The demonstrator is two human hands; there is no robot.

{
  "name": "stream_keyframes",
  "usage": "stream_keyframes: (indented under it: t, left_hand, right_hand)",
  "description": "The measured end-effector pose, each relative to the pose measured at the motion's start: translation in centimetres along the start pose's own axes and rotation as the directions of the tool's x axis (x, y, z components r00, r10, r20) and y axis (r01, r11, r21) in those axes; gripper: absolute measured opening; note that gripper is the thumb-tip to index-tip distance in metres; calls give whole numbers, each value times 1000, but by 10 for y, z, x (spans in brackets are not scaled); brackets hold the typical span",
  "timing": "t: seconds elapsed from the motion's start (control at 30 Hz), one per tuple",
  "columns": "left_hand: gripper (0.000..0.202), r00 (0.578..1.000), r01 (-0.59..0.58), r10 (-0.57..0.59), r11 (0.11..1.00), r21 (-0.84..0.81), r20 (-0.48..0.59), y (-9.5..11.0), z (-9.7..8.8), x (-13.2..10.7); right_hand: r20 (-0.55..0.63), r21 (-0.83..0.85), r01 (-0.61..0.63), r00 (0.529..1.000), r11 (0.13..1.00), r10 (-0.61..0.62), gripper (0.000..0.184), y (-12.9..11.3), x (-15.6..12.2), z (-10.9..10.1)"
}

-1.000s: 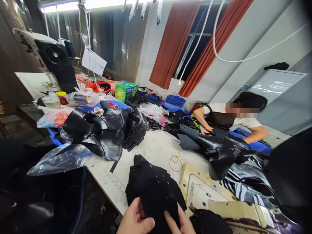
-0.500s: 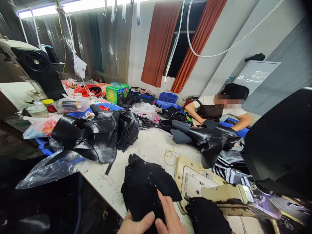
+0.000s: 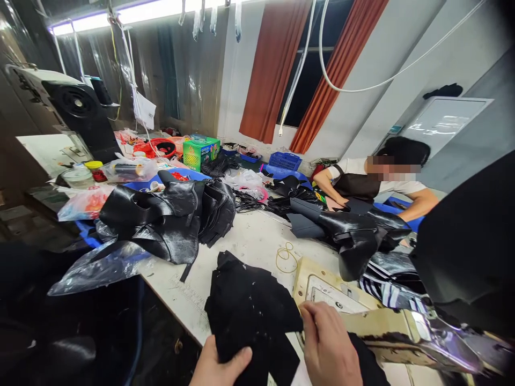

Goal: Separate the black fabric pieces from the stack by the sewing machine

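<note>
A stack of black cut fabric pieces point(image 3: 249, 305) lies at the near edge of the white worktable point(image 3: 253, 241). My left hand point(image 3: 219, 364) grips the lower edge of that stack, thumb on top. My right hand point(image 3: 328, 348) rests palm down just right of the stack, on another black piece point(image 3: 364, 362) beside the cream sewing machine base point(image 3: 322, 287). The fingers of my right hand are together and hold nothing that I can see.
A pile of shiny black leather parts point(image 3: 169, 214) lies left of centre. Black boots point(image 3: 354, 238) lie at the right in front of a seated co-worker point(image 3: 382, 177). Yellow rubber bands point(image 3: 285, 254), a green box point(image 3: 200, 151) and a black machine point(image 3: 80, 107) stand around.
My right hand has left the black stack and moved right onto the piece by the sewing machine. My left hand keeps its grip on the stack. The view has shifted slightly.
</note>
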State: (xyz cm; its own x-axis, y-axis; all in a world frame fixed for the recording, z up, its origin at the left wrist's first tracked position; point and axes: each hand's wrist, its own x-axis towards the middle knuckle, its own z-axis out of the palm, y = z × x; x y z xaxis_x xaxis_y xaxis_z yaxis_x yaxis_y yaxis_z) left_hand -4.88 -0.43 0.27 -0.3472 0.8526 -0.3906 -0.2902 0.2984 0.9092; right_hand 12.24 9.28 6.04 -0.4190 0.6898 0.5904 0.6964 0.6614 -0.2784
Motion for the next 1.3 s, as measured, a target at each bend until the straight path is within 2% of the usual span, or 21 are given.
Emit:
stream_keyframes:
  t: [0.07, 0.13, 0.2, 0.27, 0.37, 0.43, 0.5, 0.57, 0.63, 0.73, 0.8, 0.87, 0.93, 1.0, 1.03, 1.1, 1.17, 1.2, 1.23, 1.3]
  left_hand:
    - [54, 1000, 26, -25, 998, -63, 12, 2, 1, 0]
    - [55, 999, 8, -4, 997, -81, 48, 6, 4, -1]
    - [47, 993, -52, 55, 998, -32, 100, 13, 6, -2]
    - [44, 988, -96, 94, 995, 9, 123, 17, 7, -3]
    - [44, 993, -62, 62, 998, -7, 97, 17, 5, -4]
    - [45, 992, -61, 63, 998, -25, 111, 12, 4, -4]
    - [46, 989, -78, 83, 996, -45, 120, 8, 4, -4]
    - [47, 992, -85, 89, 995, -52, 90, 6, 5, -4]
    - [47, 992, -87, 90, 996, -29, 92, 5, 4, -4]
    - [46, 990, -79, 79, 997, 2, 114, 5, 3, -4]
    - [46, 996, -54, 55, 998, -14, 71, 3, 3, -4]
    - [47, 998, -51, 52, 998, -33, 32, 0, 4, -4]
    - [48, 996, -80, 82, 996, -42, 44, -2, 7, -4]
    - [49, 995, -83, 85, 995, -54, 46, -4, 8, -4]
    - [50, 997, -64, 67, 995, -72, 31, -5, 7, -4]
    - [54, 1000, -13, 14, 992, -123, 13, -5, 4, -2]
    - [57, 999, 7, -1, 984, -180, 38, -4, -1, 1]
    - [58, 998, 9, 4, 978, -208, 62, -4, -5, 3]
    - [60, 996, 8, 12, 972, -233, 84, -3, -8, 4]
    - [63, 992, 16, 19, 961, -278, 126, -3, -12, 7]
  right_hand:
    - [114, 44, 119, 986, 992, -123, 6, -6, 0, -5]
    - [219, 60, 228, 947, 972, -236, 6, -17, -4, -3]
    - [271, 45, 235, 933, 971, -238, 10, -27, -10, 2]
    - [282, 71, 189, 938, 979, -202, 15, -31, -15, 9]
    - [300, 238, 88, 940, 967, -159, 14, -31, -19, 16]
    - [350, 350, -87, 936, 933, -44, 15, -30, -19, 17]
    - [411, 413, -301, 904, 860, 119, 20, -30, -19, 18]
    - [463, 464, -424, 865, 778, 195, 21, -32, -20, 19]
    - [488, 498, -472, 846, 727, 215, 21, -34, -21, 20]
    - [450, 495, -510, 843, 704, 294, 18, -35, -24, 23]
    - [426, 491, -528, 840, 693, 338, 18, -36, -25, 23]
    - [458, 516, -521, 838, 680, 296, 18, -39, -25, 23]
    - [461, 535, -498, 849, 682, 258, 19, -42, -26, 24]
    - [409, 536, -499, 859, 681, 307, 20, -42, -27, 26]
    - [387, 538, -528, 847, 657, 364, 21, -41, -28, 27]
    - [421, 557, -633, 773, 537, 475, 27, -35, -29, 29]
    - [496, 567, -714, 695, 411, 521, 36, -25, -26, 27]
    - [510, 562, -722, 687, 404, 517, 38, -21, -23, 24]
    - [494, 563, -693, 719, 451, 489, 38, -19, -18, 20]
    - [403, 569, -527, 848, 632, 344, 28, -18, -6, 12]
